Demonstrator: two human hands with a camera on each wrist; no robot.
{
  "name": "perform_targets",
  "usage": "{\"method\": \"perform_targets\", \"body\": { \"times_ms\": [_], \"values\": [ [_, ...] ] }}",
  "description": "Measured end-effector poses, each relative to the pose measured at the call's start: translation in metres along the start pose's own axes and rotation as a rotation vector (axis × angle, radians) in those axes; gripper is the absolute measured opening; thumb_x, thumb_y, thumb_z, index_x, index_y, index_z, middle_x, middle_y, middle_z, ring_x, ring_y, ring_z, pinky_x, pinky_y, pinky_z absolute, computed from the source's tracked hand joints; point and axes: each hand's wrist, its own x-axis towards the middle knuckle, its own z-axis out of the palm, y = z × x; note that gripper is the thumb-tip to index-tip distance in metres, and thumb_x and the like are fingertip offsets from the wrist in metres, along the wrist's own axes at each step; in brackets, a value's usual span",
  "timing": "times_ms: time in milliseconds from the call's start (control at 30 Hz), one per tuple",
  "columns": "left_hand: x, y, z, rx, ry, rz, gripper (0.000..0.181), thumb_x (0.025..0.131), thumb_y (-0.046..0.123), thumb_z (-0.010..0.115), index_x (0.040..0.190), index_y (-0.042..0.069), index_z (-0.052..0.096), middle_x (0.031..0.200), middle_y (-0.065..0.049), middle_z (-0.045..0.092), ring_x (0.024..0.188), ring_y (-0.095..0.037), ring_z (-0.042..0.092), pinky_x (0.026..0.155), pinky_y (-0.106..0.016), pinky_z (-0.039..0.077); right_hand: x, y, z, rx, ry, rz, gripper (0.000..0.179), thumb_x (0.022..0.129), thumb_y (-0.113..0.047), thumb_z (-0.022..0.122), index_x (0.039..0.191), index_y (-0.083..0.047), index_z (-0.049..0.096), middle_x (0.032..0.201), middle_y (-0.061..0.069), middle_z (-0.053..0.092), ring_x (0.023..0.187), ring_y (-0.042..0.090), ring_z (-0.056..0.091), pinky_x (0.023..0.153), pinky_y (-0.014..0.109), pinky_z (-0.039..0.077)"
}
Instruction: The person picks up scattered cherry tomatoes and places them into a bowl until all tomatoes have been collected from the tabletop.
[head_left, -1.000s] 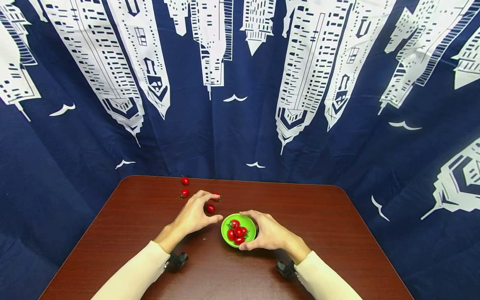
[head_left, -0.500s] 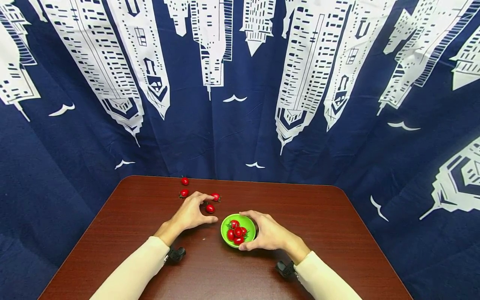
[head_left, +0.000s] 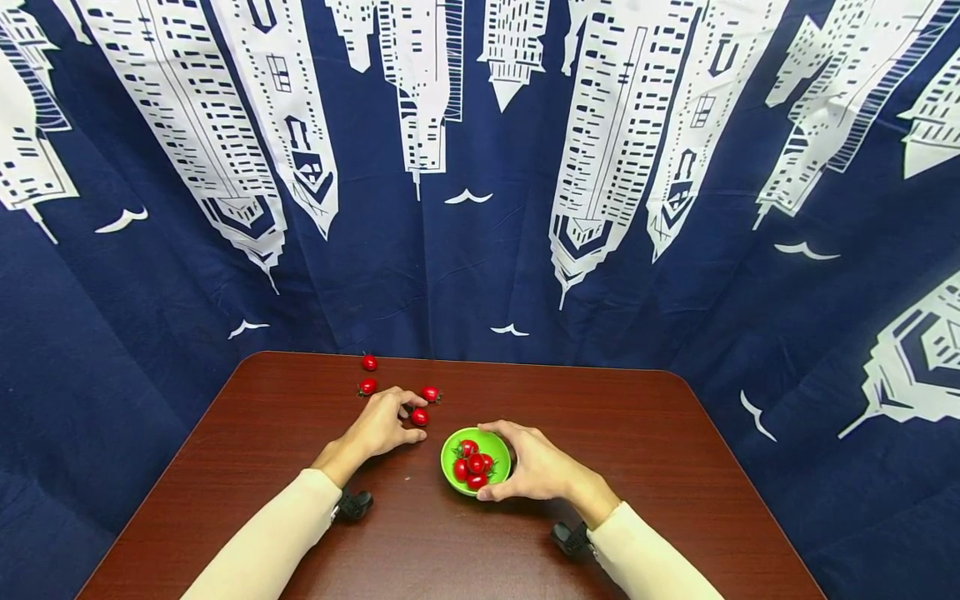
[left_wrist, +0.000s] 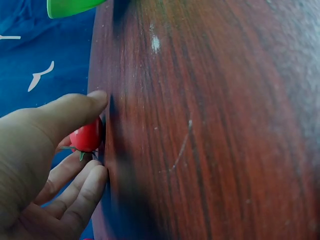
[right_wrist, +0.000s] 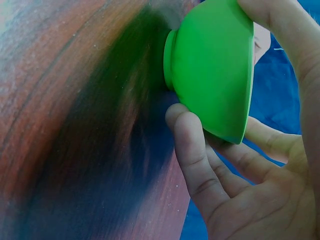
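In the head view a cherry tomato (head_left: 419,417) lies on the table between the parted thumb and fingers of my left hand (head_left: 377,425). The left wrist view shows that tomato (left_wrist: 86,136) behind the thumb, its green stem towards the fingers. My right hand (head_left: 543,462) grips a small green bowl (head_left: 501,455) from the right, thumb at the near rim and fingers round the far side. Several cherry tomatoes (head_left: 475,463) sit in the bowl. From the right wrist, the bowl's outer wall (right_wrist: 215,70) shows, with fingertips against its lower side.
Another tomato (head_left: 431,394) lies just beyond the left fingertips. Two more, one tomato (head_left: 367,387) nearer and one tomato (head_left: 369,362) at the back edge, lie farther left. Behind the brown table (head_left: 600,417) hangs a dark blue curtain (head_left: 465,275) with white buildings.
My left hand has moved left and slightly down, its thumb drawing away from the bowl and its fingers coming round the nearest loose tomato. The right hand and bowl stay put.
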Motion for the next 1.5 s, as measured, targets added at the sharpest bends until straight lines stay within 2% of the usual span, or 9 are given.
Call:
{"method": "perform_targets", "body": {
  "times_ms": [100, 200, 433, 667, 733, 867, 967, 1167, 1500],
  "values": [
    [0.003, -0.017, 0.008, 0.013, -0.007, -0.006, 0.037, 0.082, 0.022, 0.106, 0.115, 0.02, 0.088, 0.105, 0.003, 0.079, 0.083, 0.0, 0.072, 0.076, -0.02, 0.063, 0.0, 0.0, 0.0, -0.001, 0.002, -0.001, 0.101, 0.081, -0.053, 0.106, 0.162, -0.012, 0.063, 0.14, -0.004, 0.08, 0.124, 0.014, 0.077, 0.112, 0.038, 0.065],
    [0.004, -0.022, 0.012, 0.014, -0.009, -0.018, 0.031, 0.083, 0.018, 0.105, 0.109, 0.022, 0.089, 0.1, 0.005, 0.078, 0.08, 0.005, 0.072, 0.073, -0.017, 0.062, 0.0, 0.0, 0.0, 0.0, 0.004, 0.001, 0.101, 0.08, -0.053, 0.106, 0.162, -0.012, 0.063, 0.14, -0.004, 0.08, 0.124, 0.014, 0.077, 0.112, 0.038, 0.065],
    [-0.002, -0.002, 0.003, 0.015, 0.014, 0.039, 0.029, 0.083, 0.015, 0.104, 0.107, 0.014, 0.088, 0.097, -0.003, 0.078, 0.077, -0.006, 0.074, 0.071, -0.02, 0.06, -0.001, 0.0, 0.001, 0.004, 0.004, 0.003, 0.101, 0.08, -0.053, 0.106, 0.162, -0.012, 0.063, 0.142, -0.004, 0.08, 0.126, 0.014, 0.077, 0.114, 0.039, 0.065],
    [0.0, -0.01, 0.008, 0.017, -0.009, -0.039, 0.029, 0.083, 0.016, 0.104, 0.106, 0.02, 0.088, 0.097, 0.004, 0.077, 0.077, 0.003, 0.072, 0.072, -0.018, 0.061, 0.0, -0.001, 0.001, 0.002, 0.004, -0.003, 0.1, 0.081, -0.054, 0.105, 0.162, -0.011, 0.063, 0.143, -0.003, 0.079, 0.127, 0.015, 0.077, 0.114, 0.04, 0.065],
    [-0.001, -0.008, 0.006, 0.001, -0.001, -0.031, 0.027, 0.085, 0.016, 0.103, 0.107, 0.019, 0.088, 0.097, 0.004, 0.077, 0.076, 0.002, 0.071, 0.072, -0.018, 0.061, 0.0, -0.001, 0.0, 0.0, 0.004, -0.004, 0.1, 0.081, -0.054, 0.105, 0.162, -0.011, 0.063, 0.143, -0.002, 0.079, 0.127, 0.015, 0.077, 0.114, 0.04, 0.065],
    [-0.006, 0.032, -0.013, 0.0, -0.013, -0.059, 0.025, 0.087, 0.011, 0.102, 0.107, 0.011, 0.087, 0.098, -0.004, 0.078, 0.078, -0.007, 0.074, 0.072, -0.021, 0.062, 0.0, 0.0, 0.001, -0.006, 0.007, -0.006, 0.1, 0.081, -0.054, 0.105, 0.161, -0.011, 0.064, 0.143, -0.003, 0.079, 0.127, 0.015, 0.077, 0.114, 0.04, 0.065],
    [-0.008, 0.06, -0.026, 0.018, -0.042, -0.132, 0.025, 0.087, 0.006, 0.101, 0.108, 0.008, 0.087, 0.1, -0.007, 0.079, 0.081, -0.012, 0.076, 0.075, -0.021, 0.062, 0.0, 0.0, 0.001, -0.008, 0.009, -0.005, 0.099, 0.081, -0.055, 0.105, 0.161, -0.012, 0.064, 0.143, -0.004, 0.08, 0.127, 0.015, 0.077, 0.114, 0.04, 0.065],
    [-0.008, 0.064, -0.028, 0.024, -0.044, -0.136, 0.026, 0.089, 0.006, 0.101, 0.11, 0.007, 0.087, 0.102, -0.006, 0.078, 0.083, -0.014, 0.076, 0.077, -0.021, 0.062, 0.0, 0.0, 0.001, -0.014, 0.008, -0.005, 0.1, 0.081, -0.055, 0.105, 0.161, -0.012, 0.064, 0.142, -0.004, 0.08, 0.126, 0.015, 0.077, 0.114, 0.041, 0.065],
    [-0.009, 0.072, -0.03, 0.027, -0.019, -0.065, 0.027, 0.089, 0.007, 0.1, 0.113, 0.005, 0.087, 0.104, -0.006, 0.081, 0.085, -0.014, 0.076, 0.079, -0.024, 0.065, 0.001, 0.0, 0.001, -0.006, 0.001, 0.005, 0.101, 0.081, -0.056, 0.105, 0.162, -0.012, 0.063, 0.142, -0.004, 0.08, 0.127, 0.015, 0.077, 0.115, 0.042, 0.065]
  ]
}}
